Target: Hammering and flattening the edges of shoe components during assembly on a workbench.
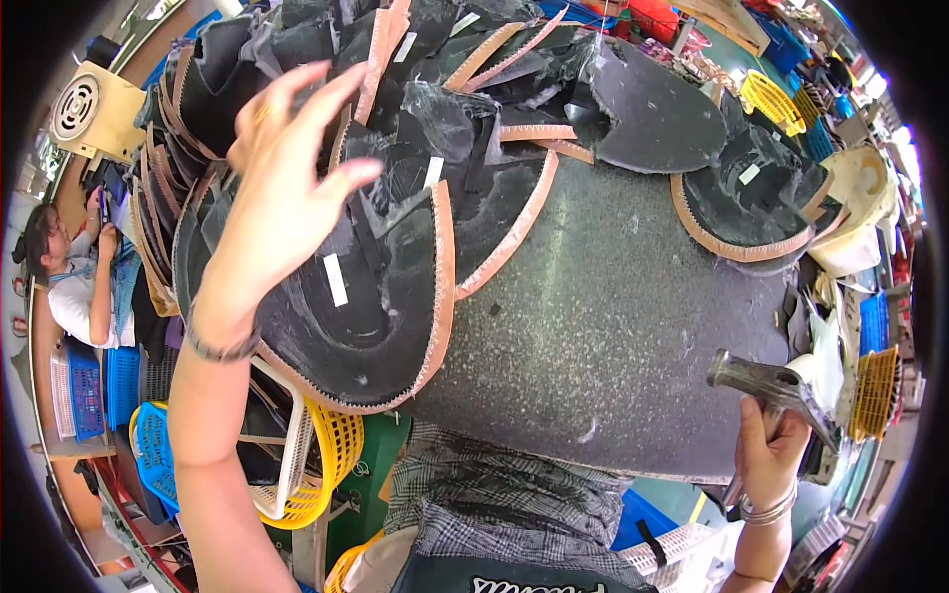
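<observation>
My left hand point(287, 188) is raised over a pile of black leather pieces, its fingers spread and holding nothing. Closest beneath it lies a curved black leather piece point(341, 336) with a tan, zigzag-cut edge strip and a small white tag. At the right front corner of the dark work table point(583, 326), my right hand point(769, 450) is closed round the handle of a hammer point(756, 376). The hammer's metal head sits above my fist, over the table's edge. A smooth black leather piece point(657, 109) lies at the far side.
Another tan-edged piece point(751, 198) rests at the table's far right. Yellow baskets point(336, 465) stand below the left edge. A cream container point(858, 212) is on the right. To the left are a beige box with a round grille point(94, 111) and a seated person point(79, 287).
</observation>
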A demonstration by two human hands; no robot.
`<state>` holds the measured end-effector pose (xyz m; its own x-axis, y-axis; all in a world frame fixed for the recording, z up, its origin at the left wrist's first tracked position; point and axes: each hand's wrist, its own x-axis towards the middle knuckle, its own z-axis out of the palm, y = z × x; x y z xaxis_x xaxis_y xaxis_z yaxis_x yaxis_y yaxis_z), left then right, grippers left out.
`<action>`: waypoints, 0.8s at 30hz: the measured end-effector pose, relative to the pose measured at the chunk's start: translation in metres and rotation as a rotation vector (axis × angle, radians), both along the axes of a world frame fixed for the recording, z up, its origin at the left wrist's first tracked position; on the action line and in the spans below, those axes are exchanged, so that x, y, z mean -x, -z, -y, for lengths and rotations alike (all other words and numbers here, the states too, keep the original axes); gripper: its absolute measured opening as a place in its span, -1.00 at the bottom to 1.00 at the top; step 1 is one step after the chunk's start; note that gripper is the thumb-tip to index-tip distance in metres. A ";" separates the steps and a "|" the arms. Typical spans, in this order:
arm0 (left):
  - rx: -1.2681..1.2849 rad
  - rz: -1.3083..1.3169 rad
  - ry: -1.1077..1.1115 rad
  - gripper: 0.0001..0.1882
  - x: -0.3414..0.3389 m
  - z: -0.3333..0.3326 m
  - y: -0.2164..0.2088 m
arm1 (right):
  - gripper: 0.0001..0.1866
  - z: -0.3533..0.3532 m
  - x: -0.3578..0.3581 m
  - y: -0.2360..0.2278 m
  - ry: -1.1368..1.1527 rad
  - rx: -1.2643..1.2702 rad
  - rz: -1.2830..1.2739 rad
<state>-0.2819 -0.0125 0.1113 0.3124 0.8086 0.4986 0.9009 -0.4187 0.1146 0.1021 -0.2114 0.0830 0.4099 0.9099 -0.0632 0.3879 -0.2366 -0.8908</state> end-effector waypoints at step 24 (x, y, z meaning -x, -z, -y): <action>0.240 0.751 0.733 -0.89 -0.147 0.032 -0.082 | -0.91 0.027 -0.045 -0.029 0.281 -0.445 0.070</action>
<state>-0.1351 -0.0447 0.1930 0.4410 0.6511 0.6177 0.1045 -0.7208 0.6852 0.1467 -0.2385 0.1123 0.6313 0.6968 0.3406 0.4263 0.0552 -0.9029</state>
